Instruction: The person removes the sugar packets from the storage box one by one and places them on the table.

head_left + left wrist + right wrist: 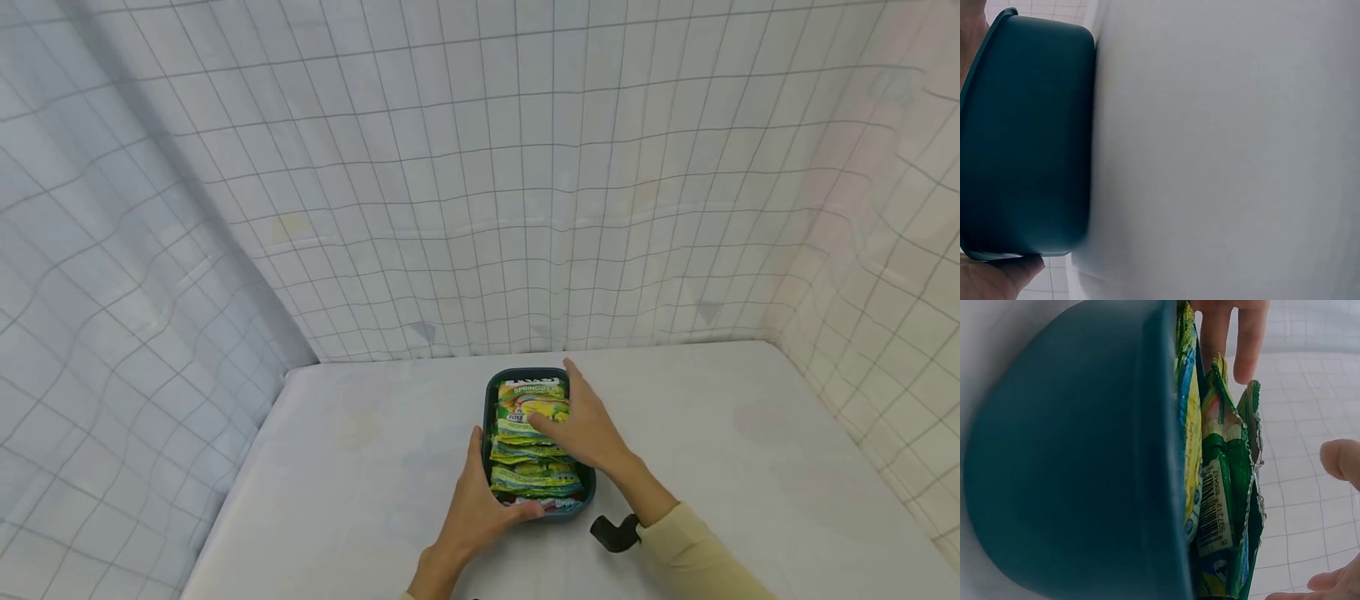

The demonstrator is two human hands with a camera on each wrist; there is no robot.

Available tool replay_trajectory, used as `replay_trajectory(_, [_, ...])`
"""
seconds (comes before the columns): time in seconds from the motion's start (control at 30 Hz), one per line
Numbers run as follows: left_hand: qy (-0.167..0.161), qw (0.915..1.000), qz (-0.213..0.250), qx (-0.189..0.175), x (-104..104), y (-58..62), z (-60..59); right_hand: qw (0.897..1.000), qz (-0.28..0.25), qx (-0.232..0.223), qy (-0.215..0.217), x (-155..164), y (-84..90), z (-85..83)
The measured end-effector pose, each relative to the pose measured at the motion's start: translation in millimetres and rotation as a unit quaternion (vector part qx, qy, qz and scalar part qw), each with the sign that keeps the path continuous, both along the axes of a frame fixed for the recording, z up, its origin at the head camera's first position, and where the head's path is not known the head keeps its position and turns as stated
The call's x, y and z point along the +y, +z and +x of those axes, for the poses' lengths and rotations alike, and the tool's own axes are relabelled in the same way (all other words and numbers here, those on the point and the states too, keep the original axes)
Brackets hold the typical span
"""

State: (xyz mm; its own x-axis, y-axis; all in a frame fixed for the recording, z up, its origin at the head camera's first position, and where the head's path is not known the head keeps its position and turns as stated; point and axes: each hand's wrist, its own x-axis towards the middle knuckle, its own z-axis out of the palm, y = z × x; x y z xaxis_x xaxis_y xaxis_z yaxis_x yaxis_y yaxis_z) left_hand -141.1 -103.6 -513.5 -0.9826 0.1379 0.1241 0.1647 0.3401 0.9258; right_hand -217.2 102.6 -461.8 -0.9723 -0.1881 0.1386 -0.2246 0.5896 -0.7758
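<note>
White gridded sheeting point(480, 167) hangs round you on three sides, and under your hands lies a pale table point(360, 450) with faint coloured blotches on its cover. At about 6 o'clock in your head view, near the front edge, sits a dark teal tub point(489, 400), rectangular with rounded corners, packed with green and yellow sachets point(534, 442) that stand stacked on edge from its far end to its near end.

Your left hand point(480, 508) comes in from 7 o'clock and wraps the tub's near left corner: the thumb runs up along the left wall while the fingers curl under the near rim, holding it. Your left wrist view shows the tub's outer wall point(1029, 137) filling the left half, resting on the table, with a fingertip point(1004, 275) pressed at its lower rim.

Your right hand point(585, 425), in a cream sleeve point(697, 558), reaches in from 5 o'clock and lies over the sachets, fingers spread fairly wide and nearly straight; the index points toward 12 o'clock past the tub's far right corner, and the thumb rests on the top packs. From your right wrist view the packs point(1222, 487) stand against the tub's wall point(1085, 462), a barcode showing, with fingertips point(1244, 337) beyond them. You cannot tell whether any single sachet is pinched.

A small black object point(615, 533) lies on the table just beside your right wrist.
</note>
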Motion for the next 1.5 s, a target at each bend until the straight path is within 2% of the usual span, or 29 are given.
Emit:
replay_trajectory(0.17, [-0.019,0.9995,0.025,-0.002,0,-0.8,-1.6,1.0,0.012,-0.008,0.01,-4,-0.2,-0.6])
replay_trajectory(0.33, [-0.024,0.9992,0.031,0.002,2,-2.2,-2.0,1.0,0.022,-0.015,0.008,-8,-0.8,-0.7])
replay_trajectory(0.6, [-0.062,0.9951,0.072,0.029,5,-4.4,-5.4,0.998,0.05,-0.029,0.005,-11,-5.2,-6.9])
replay_trajectory(0.7, [-0.062,0.9948,0.073,0.032,4,-3.9,-5.5,0.998,0.056,-0.037,0.002,-12,-7.4,-10.9])
replay_trajectory(0.97, [-0.043,0.9974,0.046,0.034,3,-2.5,-2.4,0.995,0.077,-0.06,-0.007,-16,-5.7,-15.3])
replay_trajectory(1.27, [-0.003,0.9999,0.016,-0.003,6,-3.7,3.1,0.996,0.074,-0.049,-0.024,-20,-10.5,-13.0])
replay_trajectory(1.5, [0.014,0.9998,-0.004,-0.014,8,-0.7,3.4,0.995,0.073,-0.052,-0.047,-23,-7.4,-13.7])
